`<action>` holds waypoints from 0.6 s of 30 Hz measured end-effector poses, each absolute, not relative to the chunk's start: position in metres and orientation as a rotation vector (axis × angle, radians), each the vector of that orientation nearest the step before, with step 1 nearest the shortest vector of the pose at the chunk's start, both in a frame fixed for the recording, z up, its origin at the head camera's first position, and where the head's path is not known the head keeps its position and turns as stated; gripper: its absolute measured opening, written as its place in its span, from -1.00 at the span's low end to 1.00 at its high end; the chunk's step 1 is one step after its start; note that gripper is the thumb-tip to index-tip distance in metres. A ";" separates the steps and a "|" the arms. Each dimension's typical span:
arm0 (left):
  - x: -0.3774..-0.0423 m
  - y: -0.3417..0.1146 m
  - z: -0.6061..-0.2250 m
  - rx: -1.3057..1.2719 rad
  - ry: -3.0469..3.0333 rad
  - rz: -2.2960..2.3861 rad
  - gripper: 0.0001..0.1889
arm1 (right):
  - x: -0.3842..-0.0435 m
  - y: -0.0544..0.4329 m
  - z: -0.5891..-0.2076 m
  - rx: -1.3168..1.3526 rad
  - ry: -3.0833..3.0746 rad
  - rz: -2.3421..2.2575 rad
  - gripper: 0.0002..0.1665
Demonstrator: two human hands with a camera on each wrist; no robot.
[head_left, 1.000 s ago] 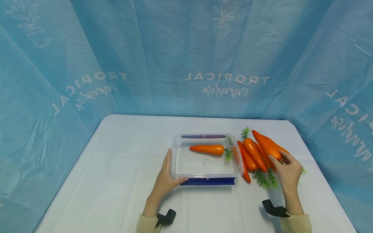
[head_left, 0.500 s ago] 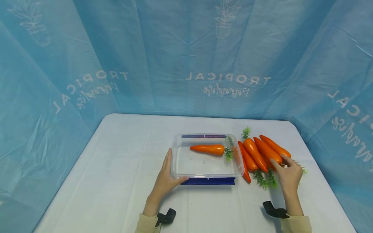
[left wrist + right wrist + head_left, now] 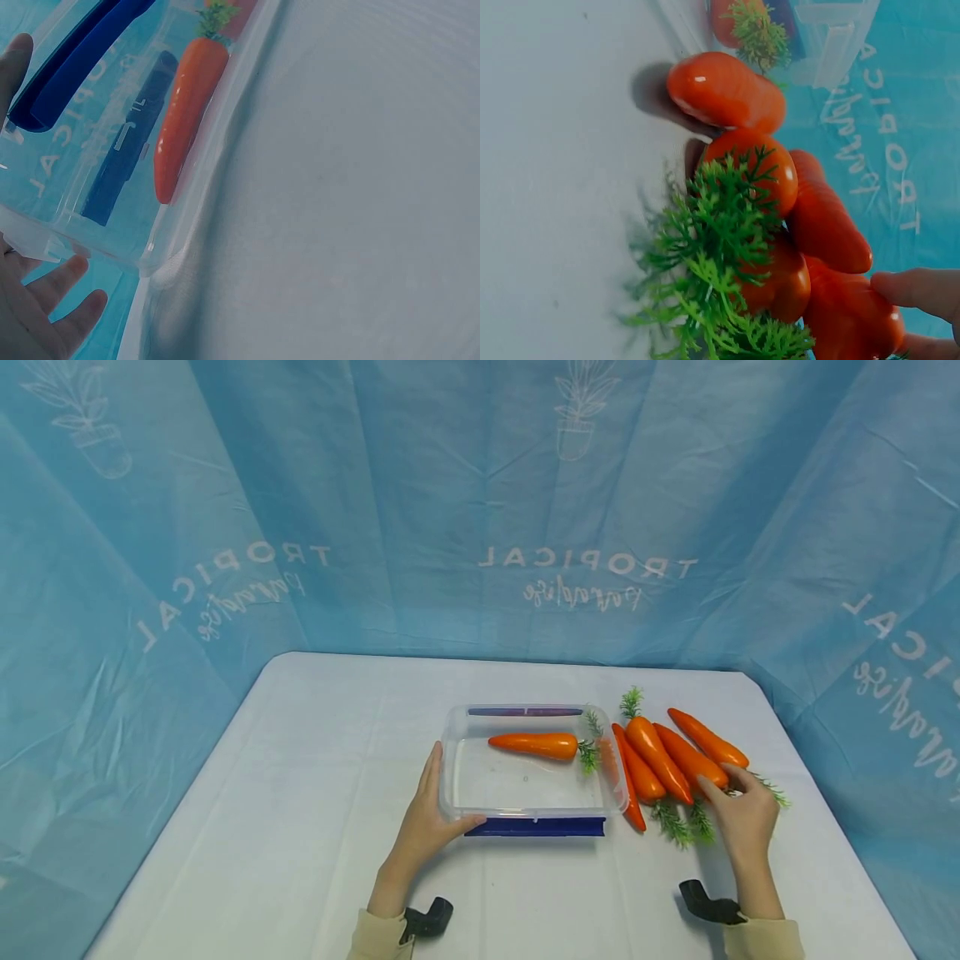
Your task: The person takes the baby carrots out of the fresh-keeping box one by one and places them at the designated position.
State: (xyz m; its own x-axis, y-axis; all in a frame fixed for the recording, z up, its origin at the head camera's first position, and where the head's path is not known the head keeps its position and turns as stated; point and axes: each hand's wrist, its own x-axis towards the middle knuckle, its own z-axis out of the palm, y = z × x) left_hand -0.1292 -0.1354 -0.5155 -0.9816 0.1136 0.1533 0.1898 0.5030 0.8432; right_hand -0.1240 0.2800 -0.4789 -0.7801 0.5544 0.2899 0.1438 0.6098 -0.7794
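In the head view my left hand (image 3: 424, 817) rests at the left front corner of a clear plastic box (image 3: 480, 793). Its thumb lies along the front rim, and the extended fingers are at the left side. One orange carrot (image 3: 534, 745) with a green top lies inside. To the right, my right hand (image 3: 744, 810) pinches the thick end of a carrot (image 3: 686, 753) lying on a bunch. The right wrist view has a fingertip against this carrot (image 3: 851, 315), close by the other carrots' thick ends and leafy green tops (image 3: 712, 240).
Several more carrots (image 3: 654, 758) lie against the box's right side, one (image 3: 705, 737) at the far right. Blue latch flaps (image 3: 534, 827) hang from the box's front and back. A white-covered table (image 3: 337, 735) is enclosed by blue printed curtains (image 3: 420, 527).
My right hand has lowered the carrot it pinches onto the bunch, its tip dropping toward the others, uncovering the carrot behind. My left hand and the box have stayed in place.
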 end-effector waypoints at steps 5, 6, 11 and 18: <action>-0.130 -0.136 -0.517 -0.246 -2.667 -1.506 0.28 | -0.125 0.284 -0.478 -0.560 -2.383 1.023 -0.50; -0.130 -0.136 -0.517 -0.245 -2.668 -1.507 0.28 | -0.125 0.284 -0.478 -0.563 -2.392 1.016 -0.50; -0.130 -0.136 -0.518 -0.252 -2.658 -1.522 0.28 | -0.125 0.286 -0.476 -0.570 -2.390 0.994 -0.52; -0.130 -0.136 -0.519 -0.250 -2.657 -1.527 0.28 | -0.126 0.287 -0.469 -0.550 -2.314 0.993 -0.58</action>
